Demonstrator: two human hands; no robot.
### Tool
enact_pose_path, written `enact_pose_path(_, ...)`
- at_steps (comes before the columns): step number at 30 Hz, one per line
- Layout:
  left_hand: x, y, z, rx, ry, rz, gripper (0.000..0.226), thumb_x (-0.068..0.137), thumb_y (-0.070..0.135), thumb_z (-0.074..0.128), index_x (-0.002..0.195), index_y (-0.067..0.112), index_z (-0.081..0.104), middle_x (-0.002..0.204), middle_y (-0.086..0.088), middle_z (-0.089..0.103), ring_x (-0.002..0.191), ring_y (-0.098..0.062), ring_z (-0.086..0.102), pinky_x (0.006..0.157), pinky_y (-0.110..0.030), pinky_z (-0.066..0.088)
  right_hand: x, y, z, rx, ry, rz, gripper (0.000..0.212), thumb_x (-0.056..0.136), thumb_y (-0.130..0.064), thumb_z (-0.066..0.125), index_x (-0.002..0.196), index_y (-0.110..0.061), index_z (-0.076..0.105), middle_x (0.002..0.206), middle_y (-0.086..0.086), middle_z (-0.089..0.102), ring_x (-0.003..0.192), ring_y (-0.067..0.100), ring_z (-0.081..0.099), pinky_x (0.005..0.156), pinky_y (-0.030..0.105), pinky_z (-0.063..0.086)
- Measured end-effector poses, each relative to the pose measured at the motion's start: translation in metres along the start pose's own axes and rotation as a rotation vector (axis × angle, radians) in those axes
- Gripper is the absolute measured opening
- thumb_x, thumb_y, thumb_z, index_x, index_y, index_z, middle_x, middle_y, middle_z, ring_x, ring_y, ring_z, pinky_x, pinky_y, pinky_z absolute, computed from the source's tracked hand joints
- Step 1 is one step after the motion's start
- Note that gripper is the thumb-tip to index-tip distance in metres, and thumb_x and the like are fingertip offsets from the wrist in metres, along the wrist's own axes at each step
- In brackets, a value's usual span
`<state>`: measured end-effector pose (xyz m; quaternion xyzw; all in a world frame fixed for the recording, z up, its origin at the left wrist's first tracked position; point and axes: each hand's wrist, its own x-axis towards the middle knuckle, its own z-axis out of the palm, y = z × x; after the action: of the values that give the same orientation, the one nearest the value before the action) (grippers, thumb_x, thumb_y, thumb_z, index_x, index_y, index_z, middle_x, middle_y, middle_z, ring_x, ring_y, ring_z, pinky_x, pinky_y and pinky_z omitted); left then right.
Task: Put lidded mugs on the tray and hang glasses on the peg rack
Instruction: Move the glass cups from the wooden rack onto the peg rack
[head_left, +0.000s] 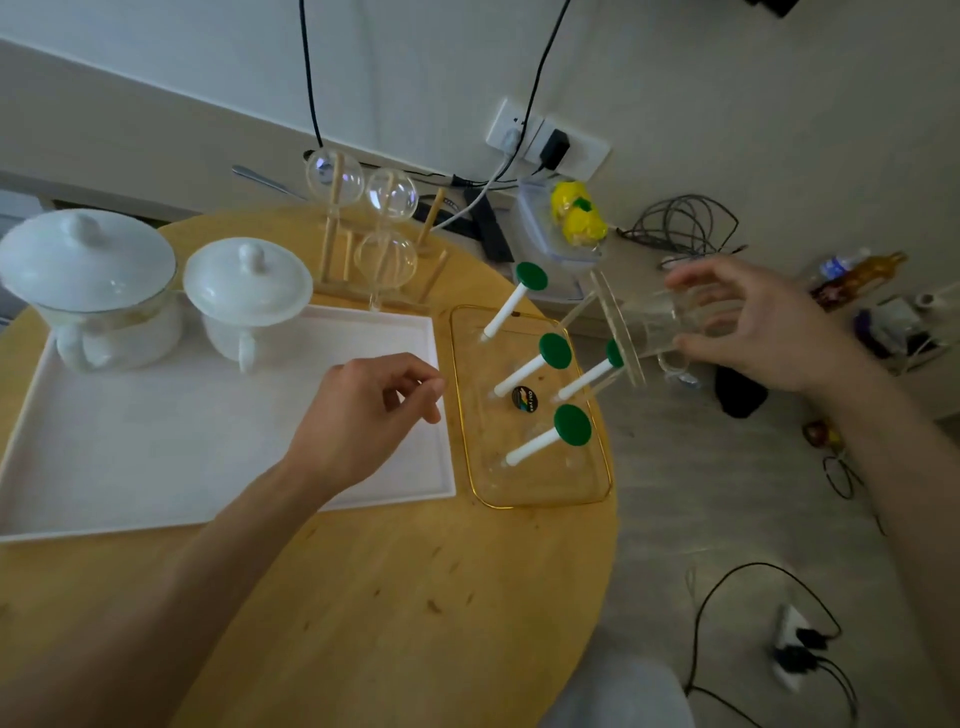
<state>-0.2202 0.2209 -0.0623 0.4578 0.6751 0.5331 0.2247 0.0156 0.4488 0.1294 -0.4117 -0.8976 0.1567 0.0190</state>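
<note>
I am looking down at a round wooden tabletop (395, 597). My right hand (758, 325) holds a clear glass (670, 325) on its side, my fingers (698, 278) wrapped around its body, its wide rim facing left and just touching the green cap of one peg. That peg belongs to a clear, gold-edged peg rack (535, 410) with four white pegs topped by green discs, near the table's right edge. My left hand (363, 415) hovers over the right edge of a white tray (156, 447), fingers loosely curled and holding nothing. Two white lidded mugs (244, 301) stand at the tray's far left corner. Behind them, a wooden rack (374, 244) carries three round clear glasses upside down.
</note>
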Motion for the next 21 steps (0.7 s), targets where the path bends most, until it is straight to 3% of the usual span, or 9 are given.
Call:
enact_pose_path(5, -0.002, -0.002, 0.001, 0.020, -0.003, 0.009, 0.011, 0.096, 0.030, 0.068, 0.093, 0.025, 0.077, 0.071, 0.014, 0.076, 0.061, -0.016, 0.068, 0.063, -0.025, 0.055, -0.004, 0.001, 0.001, 0.049, -0.055, -0.042, 0.058, 0.078, -0.006, 0.085, 0.127, -0.028, 0.063, 0.124, -0.015, 0.063, 0.111, -0.010, 0.057, 0.086, 0.011, 0.043)
enact_pose_path(11, -0.003, -0.006, 0.003, 0.034, -0.020, 0.028, 0.012, 0.096, 0.032, 0.067, 0.096, 0.025, 0.077, 0.073, 0.016, 0.076, 0.066, -0.014, 0.071, 0.066, -0.031, 0.059, -0.002, 0.002, 0.013, 0.040, -0.169, -0.080, 0.059, 0.078, -0.004, 0.083, 0.124, -0.034, 0.062, 0.123, -0.016, 0.063, 0.119, 0.002, 0.059, 0.099, 0.026, 0.046)
enact_pose_path(16, -0.002, -0.007, 0.004, 0.046, -0.030, 0.036, 0.013, 0.097, 0.032, 0.066, 0.098, 0.025, 0.076, 0.075, 0.017, 0.075, 0.067, -0.011, 0.072, 0.068, -0.031, 0.061, 0.004, 0.004, 0.033, 0.058, -0.233, -0.079, 0.061, 0.079, -0.010, 0.087, 0.125, -0.038, 0.059, 0.124, -0.021, 0.063, 0.118, -0.004, 0.058, 0.099, 0.025, 0.047)
enact_pose_path(21, -0.002, -0.008, 0.004, 0.047, -0.025, 0.030, 0.013, 0.097, 0.032, 0.067, 0.097, 0.023, 0.077, 0.074, 0.016, 0.076, 0.066, -0.011, 0.071, 0.066, -0.026, 0.058, 0.006, 0.005, 0.043, 0.117, -0.227, -0.090, 0.063, 0.077, -0.005, 0.087, 0.129, -0.028, 0.060, 0.127, -0.011, 0.065, 0.122, 0.000, 0.058, 0.105, 0.026, 0.045)
